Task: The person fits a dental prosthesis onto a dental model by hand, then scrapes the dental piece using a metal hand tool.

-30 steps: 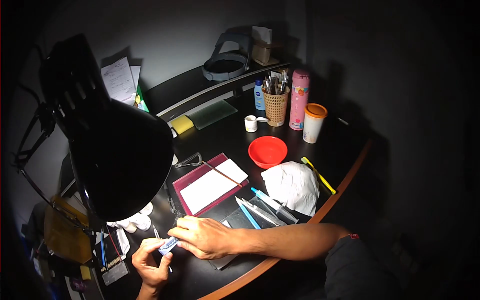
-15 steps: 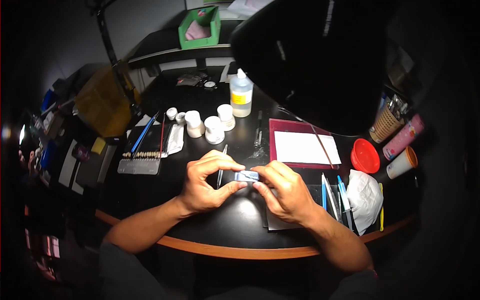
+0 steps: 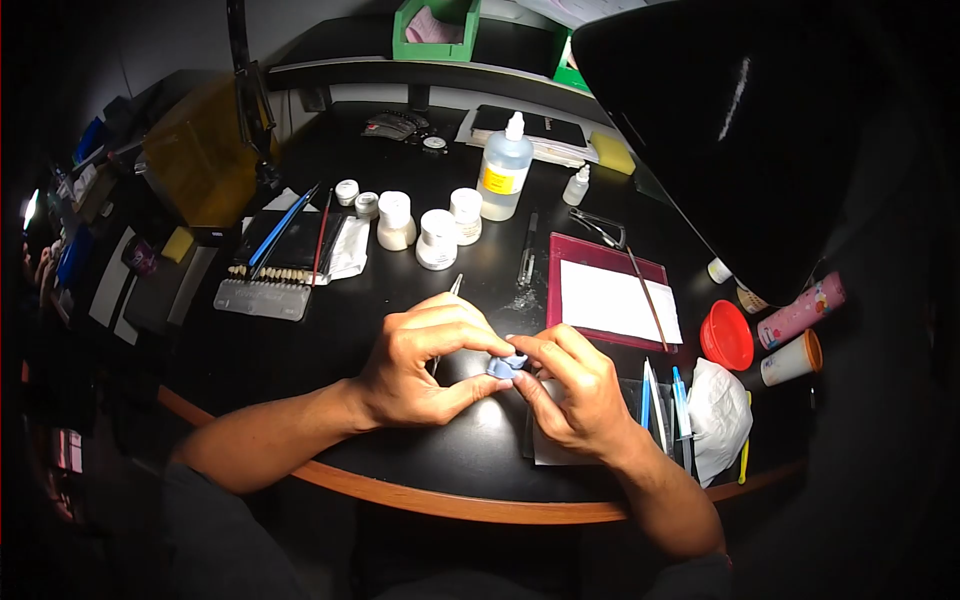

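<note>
Fingertips of both hands pinch a small blue dental model (image 3: 505,368) over the middle of the black desk. My left hand (image 3: 425,360) grips its left side between thumb and fingers. From the right, my right hand (image 3: 578,390) holds the other side the same way. The fingers hide part of the model, so its details are hard to make out. A slim metal tool (image 3: 457,284) lies on the desk, partly covered by my left hand. Beneath my right forearm and wrist is a dark flat pad with a pale edge (image 3: 560,450).
White-capped jars (image 3: 437,240) and a clear bottle (image 3: 503,170) stand beyond my hands. At left lies a tooth shade guide (image 3: 262,298). To the right are a maroon tray (image 3: 607,340), red bowl (image 3: 727,335), crumpled tissue (image 3: 718,420) and a black lamp hood (image 3: 740,130) overhead.
The model has been turned between my fingers, from a flat strip facing me to a tilted position. My head view has shifted, showing more of the desk's back.
</note>
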Tool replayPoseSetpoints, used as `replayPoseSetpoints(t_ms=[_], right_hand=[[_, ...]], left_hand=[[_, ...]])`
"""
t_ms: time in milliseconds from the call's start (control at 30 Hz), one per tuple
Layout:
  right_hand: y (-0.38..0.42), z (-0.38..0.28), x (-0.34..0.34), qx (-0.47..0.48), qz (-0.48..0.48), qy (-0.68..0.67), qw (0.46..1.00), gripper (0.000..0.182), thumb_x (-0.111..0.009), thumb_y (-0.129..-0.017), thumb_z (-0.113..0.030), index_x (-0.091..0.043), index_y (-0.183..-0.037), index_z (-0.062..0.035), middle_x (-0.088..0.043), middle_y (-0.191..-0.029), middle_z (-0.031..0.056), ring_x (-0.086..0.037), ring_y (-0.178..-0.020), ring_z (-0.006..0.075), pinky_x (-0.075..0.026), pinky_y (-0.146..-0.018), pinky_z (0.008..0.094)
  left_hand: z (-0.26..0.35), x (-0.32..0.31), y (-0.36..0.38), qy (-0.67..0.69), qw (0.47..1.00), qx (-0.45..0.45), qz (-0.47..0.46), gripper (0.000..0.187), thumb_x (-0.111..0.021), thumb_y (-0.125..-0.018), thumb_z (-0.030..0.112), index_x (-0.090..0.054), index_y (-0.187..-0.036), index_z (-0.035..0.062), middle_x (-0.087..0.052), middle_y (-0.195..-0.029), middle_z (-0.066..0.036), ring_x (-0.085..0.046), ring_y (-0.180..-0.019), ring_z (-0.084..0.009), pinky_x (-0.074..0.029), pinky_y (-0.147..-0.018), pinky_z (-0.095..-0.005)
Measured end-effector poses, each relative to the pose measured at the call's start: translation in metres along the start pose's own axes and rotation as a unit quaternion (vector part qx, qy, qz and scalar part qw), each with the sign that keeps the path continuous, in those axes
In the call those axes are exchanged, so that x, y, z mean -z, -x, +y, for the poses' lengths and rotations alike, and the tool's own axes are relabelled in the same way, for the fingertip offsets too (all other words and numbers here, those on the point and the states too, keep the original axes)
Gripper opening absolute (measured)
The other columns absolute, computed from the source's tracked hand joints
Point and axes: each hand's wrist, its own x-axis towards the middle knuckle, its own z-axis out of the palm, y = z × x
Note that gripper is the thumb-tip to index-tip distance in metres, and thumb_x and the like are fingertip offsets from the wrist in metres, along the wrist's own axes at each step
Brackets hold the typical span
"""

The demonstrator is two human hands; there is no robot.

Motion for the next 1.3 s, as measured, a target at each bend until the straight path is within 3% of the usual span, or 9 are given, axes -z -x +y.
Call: replayPoseSetpoints(t_ms=[233, 467, 1033, 1300], right_hand=[[-0.0007, -0.0037, 0.0045, 0.003, 0.005, -0.004, 1.000, 0.020, -0.080, -0.091, -0.008, -0.072, -0.107, 0.0027, -0.066, -0.098, 0.0157, -0.067, -0.087, 0.0325, -0.057, -0.077, 0.0429], [0.0004, -0.0032, 0.0055, 0.011, -0.005, -0.005, 1.000, 0.021, -0.077, -0.084, -0.009, -0.067, -0.097, 0.0037, -0.063, -0.098, 0.0175, -0.065, -0.086, 0.0338, -0.056, -0.075, 0.0433], [-0.0035, -0.0036, 0.0036, 0.022, 0.070, 0.002, 0.997, 0.025, -0.080, -0.081, -0.001, -0.074, -0.105, 0.0031, -0.067, -0.100, 0.0159, -0.069, -0.086, 0.0282, -0.058, -0.072, 0.0385], [-0.0030, -0.0030, 0.0032, 0.027, 0.069, 0.011, 0.997, 0.027, -0.081, -0.081, 0.000, -0.076, -0.108, 0.0033, -0.067, -0.099, 0.0154, -0.068, -0.083, 0.0270, -0.058, -0.071, 0.0374]], left_hand=[[-0.0008, 0.0037, -0.0041, -0.035, 0.999, 0.026, -0.002, 0.029, -0.095, -0.077, 0.009, -0.080, -0.102, 0.0025, -0.080, -0.099, -0.011, -0.075, -0.094, -0.0265, -0.059, -0.083, -0.0361], [-0.0034, 0.0034, -0.0028, -0.037, 0.999, 0.019, -0.024, 0.031, -0.094, -0.077, 0.009, -0.082, -0.105, 0.0010, -0.081, -0.099, -0.013, -0.075, -0.096, -0.0274, -0.059, -0.086, -0.0374], [-0.0053, 0.0036, -0.0017, -0.080, 0.996, 0.014, -0.034, 0.027, -0.093, -0.076, 0.014, -0.078, -0.098, 0.0076, -0.078, -0.093, -0.005, -0.073, -0.090, -0.0227, -0.049, -0.085, -0.0361], [-0.0058, 0.0024, -0.0006, -0.096, 0.995, 0.002, -0.040, 0.030, -0.094, -0.076, 0.016, -0.080, -0.101, 0.0067, -0.078, -0.093, -0.006, -0.074, -0.092, -0.0236, -0.050, -0.088, -0.0375]])
